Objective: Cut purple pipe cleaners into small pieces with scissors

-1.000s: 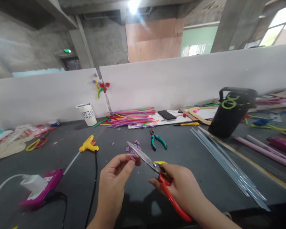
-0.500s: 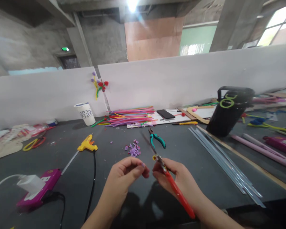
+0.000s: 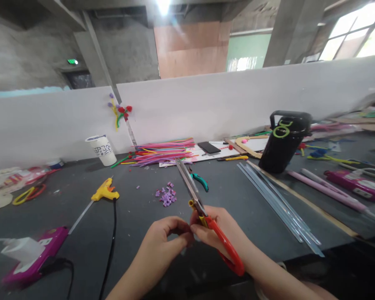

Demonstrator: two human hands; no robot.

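My right hand (image 3: 220,231) is closed round a pair of scissors (image 3: 217,233) with red handles. Their blades point up and away to the left, slightly parted. A small yellow tube-like piece shows at the pivot. My left hand (image 3: 165,241) pinches thumb and forefinger together against my right fingertips; whatever lies between them is hidden. Just beyond the hands is a small heap of cut purple pieces (image 3: 168,196), with one stray bit to its left. Teal-handled pliers (image 3: 201,182) lie behind the scissor blades, partly covered by them.
At left are a yellow glue gun (image 3: 105,190), its black cable and a purple power strip (image 3: 34,260). A white cup (image 3: 103,153) stands behind. Pipe cleaners (image 3: 162,153) and a phone (image 3: 209,147) lie along the partition. Clear sticks (image 3: 278,204) and a black bottle (image 3: 283,143) are at right.
The view has shifted a little to the right. My left fingertips, which showed a small purple piece, now meet my right fingertips. The scissors have turned, showing both blades and the handle loop.
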